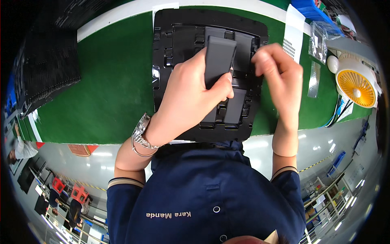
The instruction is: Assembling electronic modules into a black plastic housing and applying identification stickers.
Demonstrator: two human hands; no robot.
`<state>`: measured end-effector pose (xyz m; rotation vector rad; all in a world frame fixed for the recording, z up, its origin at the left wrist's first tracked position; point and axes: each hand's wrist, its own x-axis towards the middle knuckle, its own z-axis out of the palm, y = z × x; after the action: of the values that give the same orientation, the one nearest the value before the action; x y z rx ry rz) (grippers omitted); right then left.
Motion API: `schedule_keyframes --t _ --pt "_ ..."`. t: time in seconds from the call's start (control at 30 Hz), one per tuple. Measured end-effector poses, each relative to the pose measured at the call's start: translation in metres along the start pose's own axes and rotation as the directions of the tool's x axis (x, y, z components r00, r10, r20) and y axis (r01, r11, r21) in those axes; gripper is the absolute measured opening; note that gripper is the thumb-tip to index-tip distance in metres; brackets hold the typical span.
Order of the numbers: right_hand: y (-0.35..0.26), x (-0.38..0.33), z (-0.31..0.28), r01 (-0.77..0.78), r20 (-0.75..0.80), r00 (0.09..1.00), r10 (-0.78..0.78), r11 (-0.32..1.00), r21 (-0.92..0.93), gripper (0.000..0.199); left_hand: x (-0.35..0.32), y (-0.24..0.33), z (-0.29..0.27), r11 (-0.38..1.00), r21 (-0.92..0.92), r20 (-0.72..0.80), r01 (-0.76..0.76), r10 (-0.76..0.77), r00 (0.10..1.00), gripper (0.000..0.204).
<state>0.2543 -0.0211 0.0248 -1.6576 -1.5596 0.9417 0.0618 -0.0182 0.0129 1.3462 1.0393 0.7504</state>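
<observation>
My left hand (191, 87), with a metal watch and bangle on its wrist, grips a flat dark-grey rectangular block (220, 59) between thumb and fingers. The block is held above a black moulded plastic tray (162, 95). In the tray's compartments lie several similar grey blocks, among them one at the far right (243, 51) and one at the near right (235, 106). My right hand (280, 71) hovers by the tray's right edge, apart from the held block. Its fingers are curled in with the thumb against them, slightly blurred; whatever is between them cannot be made out.
On the green table mat (113, 81), a stack of black trays (50, 67) stands at the left. To the right are a printed paper sheet (294, 30), clear plastic bags (317, 42), a white-and-yellow fan (356, 89) and cables. A blue bin (317, 14) sits at the far right.
</observation>
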Motion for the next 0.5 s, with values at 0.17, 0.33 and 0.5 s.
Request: schedule_keyframes --t 0.17,0.33,0.5 --pt "0.04 -0.012 -0.035 -0.042 -0.39 0.92 -0.051 0.974 -0.224 0.014 0.002 0.004 -0.005 0.949 -0.294 0.102 0.117 -0.091 0.991 0.017" --pt "0.081 -0.049 -0.042 -0.14 -0.418 0.85 -0.322 0.626 -0.767 0.007 -0.001 0.011 0.001 0.905 -0.396 0.028 0.158 -0.16 0.987 0.024" --pt "0.029 -0.056 -0.013 0.115 -0.38 0.898 -0.223 0.951 -0.287 0.008 -0.006 0.002 0.007 0.943 -0.33 -0.017 -0.036 0.032 0.999 0.026"
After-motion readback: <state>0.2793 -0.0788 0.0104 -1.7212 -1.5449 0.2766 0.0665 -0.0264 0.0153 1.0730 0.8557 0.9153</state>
